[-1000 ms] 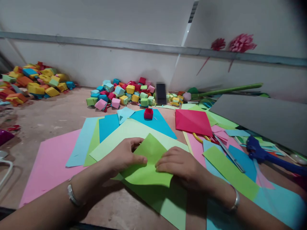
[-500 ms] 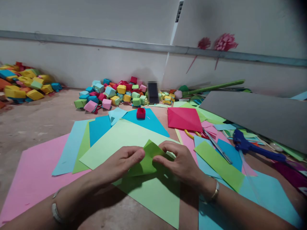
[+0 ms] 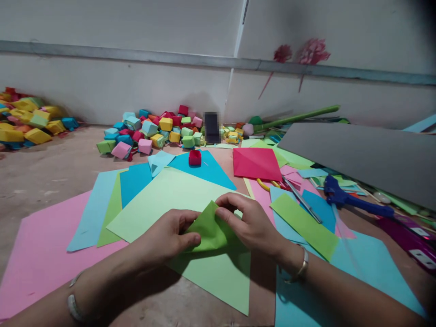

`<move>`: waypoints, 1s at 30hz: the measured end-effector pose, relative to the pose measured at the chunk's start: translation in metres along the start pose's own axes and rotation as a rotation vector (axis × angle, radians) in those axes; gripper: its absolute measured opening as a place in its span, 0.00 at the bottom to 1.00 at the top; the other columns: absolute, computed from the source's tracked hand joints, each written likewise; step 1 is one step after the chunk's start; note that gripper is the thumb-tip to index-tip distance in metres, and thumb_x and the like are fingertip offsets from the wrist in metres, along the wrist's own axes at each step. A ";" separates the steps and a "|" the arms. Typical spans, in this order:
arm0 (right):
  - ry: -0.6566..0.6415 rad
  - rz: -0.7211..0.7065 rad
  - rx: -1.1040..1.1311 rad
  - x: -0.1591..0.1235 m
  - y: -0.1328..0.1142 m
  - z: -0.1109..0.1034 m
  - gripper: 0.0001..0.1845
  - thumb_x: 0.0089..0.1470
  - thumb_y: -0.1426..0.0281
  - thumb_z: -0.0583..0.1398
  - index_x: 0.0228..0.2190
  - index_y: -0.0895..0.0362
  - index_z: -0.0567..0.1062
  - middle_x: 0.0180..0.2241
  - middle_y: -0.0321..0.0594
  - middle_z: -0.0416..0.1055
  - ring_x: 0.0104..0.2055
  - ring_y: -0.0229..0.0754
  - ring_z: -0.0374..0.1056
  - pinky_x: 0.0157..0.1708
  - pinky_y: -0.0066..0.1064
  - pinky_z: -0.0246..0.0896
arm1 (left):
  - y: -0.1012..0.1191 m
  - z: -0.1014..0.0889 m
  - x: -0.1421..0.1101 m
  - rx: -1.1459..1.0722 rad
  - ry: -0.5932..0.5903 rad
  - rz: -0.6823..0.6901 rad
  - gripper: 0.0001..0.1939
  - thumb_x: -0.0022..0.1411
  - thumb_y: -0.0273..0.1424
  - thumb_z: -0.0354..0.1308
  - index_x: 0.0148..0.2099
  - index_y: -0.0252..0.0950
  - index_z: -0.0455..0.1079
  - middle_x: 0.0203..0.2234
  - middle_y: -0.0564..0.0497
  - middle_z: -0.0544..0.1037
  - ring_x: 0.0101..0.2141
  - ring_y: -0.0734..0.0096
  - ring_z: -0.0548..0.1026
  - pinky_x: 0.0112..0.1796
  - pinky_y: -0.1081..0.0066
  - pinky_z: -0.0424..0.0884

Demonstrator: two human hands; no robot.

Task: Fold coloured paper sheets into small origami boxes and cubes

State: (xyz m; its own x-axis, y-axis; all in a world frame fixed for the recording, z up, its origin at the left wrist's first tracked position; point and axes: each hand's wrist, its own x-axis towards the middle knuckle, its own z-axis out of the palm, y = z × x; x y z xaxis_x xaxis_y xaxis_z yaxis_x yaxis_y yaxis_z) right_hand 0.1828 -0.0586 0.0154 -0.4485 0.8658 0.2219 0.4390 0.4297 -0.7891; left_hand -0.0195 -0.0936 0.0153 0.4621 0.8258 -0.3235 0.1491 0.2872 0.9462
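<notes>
A piece of green paper [image 3: 211, 234], creased and folded to a peak at the top, is held between both hands. My left hand [image 3: 175, 232] pinches its left side, thumb on the near face and fingers behind. Near the peak, my right hand [image 3: 243, 220] grips the right edge between thumb and bent fingers. Beneath lies a large pale green sheet [image 3: 153, 195] on the floor. A small red paper box [image 3: 195, 158] rests on a blue sheet [image 3: 216, 170] beyond the hands. The back of the folded paper is hidden.
Pink paper [image 3: 44, 245] spreads to the left. Folded paper boxes [image 3: 150, 129] are heaped along the wall, near a dark phone [image 3: 211, 128]. At right lie a red sheet [image 3: 257, 163], scissors [image 3: 303, 200], a blue glue gun [image 3: 354, 200], a purple power strip [image 3: 405, 238] and a grey board [image 3: 361, 159].
My left thumb has moved lower on the green paper, and my right fingers have shifted closer to its peak. The paper's face looks more creased. The whole view has shifted slightly.
</notes>
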 end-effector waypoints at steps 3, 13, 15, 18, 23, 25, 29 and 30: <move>0.023 -0.005 -0.009 0.000 0.001 0.001 0.04 0.57 0.71 0.56 0.30 0.55 0.70 0.30 0.36 0.71 0.32 0.37 0.66 0.33 0.30 0.61 | 0.001 0.001 0.000 -0.016 -0.006 0.007 0.10 0.54 0.32 0.60 0.39 0.34 0.74 0.26 0.52 0.73 0.27 0.71 0.70 0.30 0.73 0.63; -0.020 0.041 0.010 0.002 0.001 -0.004 0.05 0.57 0.70 0.55 0.33 0.56 0.71 0.31 0.37 0.71 0.32 0.37 0.66 0.32 0.29 0.60 | 0.004 0.005 0.000 -0.029 0.030 -0.091 0.15 0.54 0.42 0.61 0.31 0.32 0.73 0.20 0.55 0.70 0.20 0.76 0.66 0.26 0.74 0.63; -0.031 0.043 0.010 0.002 -0.001 -0.004 0.05 0.57 0.70 0.55 0.32 0.56 0.71 0.30 0.36 0.71 0.32 0.37 0.66 0.32 0.29 0.60 | 0.004 0.006 0.000 -0.021 0.020 -0.094 0.15 0.54 0.41 0.60 0.30 0.33 0.72 0.19 0.55 0.70 0.20 0.76 0.66 0.25 0.74 0.64; -0.011 0.020 -0.028 0.003 -0.001 -0.003 0.06 0.57 0.71 0.55 0.30 0.56 0.71 0.28 0.35 0.71 0.32 0.37 0.66 0.32 0.28 0.59 | 0.005 0.008 -0.001 -0.024 0.015 -0.096 0.15 0.54 0.42 0.60 0.30 0.33 0.71 0.20 0.55 0.70 0.20 0.76 0.67 0.26 0.74 0.64; 0.087 -0.016 -0.157 0.005 0.007 -0.003 0.06 0.57 0.71 0.55 0.28 0.56 0.69 0.27 0.35 0.70 0.28 0.36 0.64 0.30 0.28 0.56 | 0.006 0.002 -0.002 0.102 0.074 -0.140 0.18 0.56 0.45 0.57 0.28 0.34 0.69 0.18 0.53 0.71 0.20 0.74 0.66 0.23 0.75 0.59; 0.103 -0.028 -0.224 0.007 0.013 -0.002 0.07 0.57 0.71 0.55 0.28 0.56 0.69 0.27 0.36 0.71 0.28 0.37 0.64 0.30 0.29 0.55 | 0.006 -0.003 -0.001 0.283 0.153 -0.075 0.17 0.56 0.43 0.56 0.24 0.35 0.68 0.16 0.55 0.69 0.19 0.74 0.64 0.22 0.75 0.56; 0.065 -0.021 -0.287 0.012 0.023 0.001 0.07 0.56 0.73 0.55 0.27 0.57 0.70 0.26 0.37 0.70 0.27 0.37 0.62 0.28 0.28 0.53 | 0.003 -0.010 0.002 0.592 0.305 0.058 0.14 0.56 0.40 0.56 0.25 0.37 0.72 0.21 0.53 0.73 0.25 0.69 0.67 0.26 0.73 0.58; 0.053 -0.021 -0.299 0.013 0.025 0.001 0.07 0.55 0.74 0.55 0.26 0.57 0.70 0.25 0.36 0.70 0.26 0.36 0.62 0.28 0.28 0.53 | 0.002 -0.011 0.003 0.617 0.310 0.060 0.13 0.57 0.39 0.55 0.28 0.37 0.74 0.22 0.53 0.75 0.26 0.67 0.69 0.27 0.73 0.59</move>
State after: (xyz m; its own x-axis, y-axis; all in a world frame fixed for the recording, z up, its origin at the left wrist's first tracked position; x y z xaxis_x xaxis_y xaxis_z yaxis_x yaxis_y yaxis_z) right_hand 0.1868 -0.0369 -0.0021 -0.4224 0.8647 0.2718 0.6433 0.4972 -0.5821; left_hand -0.0275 -0.0852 0.0162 0.2273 0.9587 -0.1711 0.6437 -0.0161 0.7651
